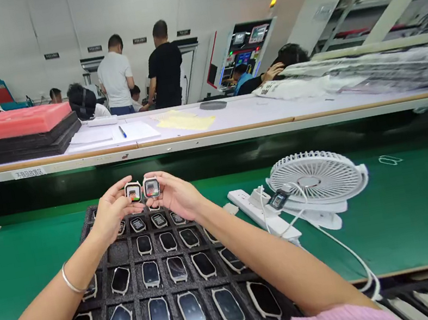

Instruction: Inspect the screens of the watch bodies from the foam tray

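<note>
Two smartwatch bodies without straps are held up side by side over the far end of a black foam tray. My left hand pinches one lit smartwatch between thumb and fingers. In my right hand is the other lit smartwatch, gripped at its edge. Small coloured pictures show on both screens. Below, the tray's compartments carry rows of similar watches, such as a dark-screened watch in the middle. One compartment left of centre has no watch in it. My forearms cover parts of the tray's sides.
Right of the tray lie a white power strip with cables, a small dark-screened device and a white fan. A shelf crosses behind, bearing pink foam, papers and a pen. Several people are beyond.
</note>
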A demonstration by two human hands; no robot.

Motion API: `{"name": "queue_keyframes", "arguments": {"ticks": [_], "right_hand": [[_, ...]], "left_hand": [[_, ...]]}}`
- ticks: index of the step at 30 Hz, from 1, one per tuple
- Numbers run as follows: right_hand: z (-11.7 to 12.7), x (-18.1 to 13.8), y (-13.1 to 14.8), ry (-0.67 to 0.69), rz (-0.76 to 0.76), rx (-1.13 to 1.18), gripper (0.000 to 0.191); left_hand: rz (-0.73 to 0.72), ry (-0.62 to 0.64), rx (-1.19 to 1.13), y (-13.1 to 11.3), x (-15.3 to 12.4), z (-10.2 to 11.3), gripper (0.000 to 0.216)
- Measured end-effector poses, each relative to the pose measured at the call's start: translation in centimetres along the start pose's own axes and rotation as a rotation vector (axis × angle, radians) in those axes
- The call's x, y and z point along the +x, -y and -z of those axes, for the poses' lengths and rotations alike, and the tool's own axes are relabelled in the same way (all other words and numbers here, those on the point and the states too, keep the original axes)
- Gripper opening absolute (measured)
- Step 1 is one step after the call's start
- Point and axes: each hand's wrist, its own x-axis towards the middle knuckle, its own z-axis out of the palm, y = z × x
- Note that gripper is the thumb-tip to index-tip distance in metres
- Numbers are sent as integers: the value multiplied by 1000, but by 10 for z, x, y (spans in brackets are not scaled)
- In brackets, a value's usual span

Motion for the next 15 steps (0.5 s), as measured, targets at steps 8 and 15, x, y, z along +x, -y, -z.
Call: {"name": "queue_keyframes", "arguments": {"ticks": [8,15], "right_hand": [[-36,21,85,119,263,-136,14],[-45,22,111,186,357,-196,19]], "left_hand": [[-364,49,66,-71,21,-28,58],[-561,92,144,-87,30,-36,58]]}}
